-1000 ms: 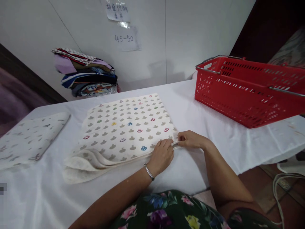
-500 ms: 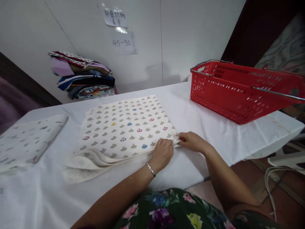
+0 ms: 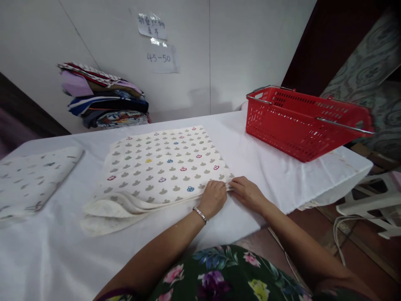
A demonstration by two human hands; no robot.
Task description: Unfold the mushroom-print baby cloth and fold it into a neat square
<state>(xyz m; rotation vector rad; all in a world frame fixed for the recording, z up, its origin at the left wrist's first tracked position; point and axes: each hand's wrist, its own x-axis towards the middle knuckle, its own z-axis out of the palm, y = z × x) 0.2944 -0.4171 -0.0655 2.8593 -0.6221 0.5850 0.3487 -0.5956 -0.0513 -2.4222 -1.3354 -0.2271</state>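
Observation:
A cream cloth [image 3: 169,167] printed with grey and coloured mushrooms lies folded in layers in front of me. Its near left corner is loose, the layers curling apart. At the near right corner, my left hand [image 3: 214,195], with a bracelet at the wrist, has its fingers closed on the cloth's edge. Right beside it, my right hand [image 3: 246,192] grips the corner itself, fingers over the top of the layers. The fingertips of both hands are partly hidden by the fabric and knuckles.
Another folded patterned cloth [image 3: 37,179] lies at the left on the white-covered table [image 3: 266,167]. A red basket [image 3: 300,129] with metal handles stands at the back right. Against the wall rises a pile of folded fabrics [image 3: 106,98]. A white plastic stool [image 3: 369,200] is beyond the table's right end.
My right hand has flattened and come slightly nearer to my left hand at the corner. My left hand stays on the edge. The whole view has shifted a little.

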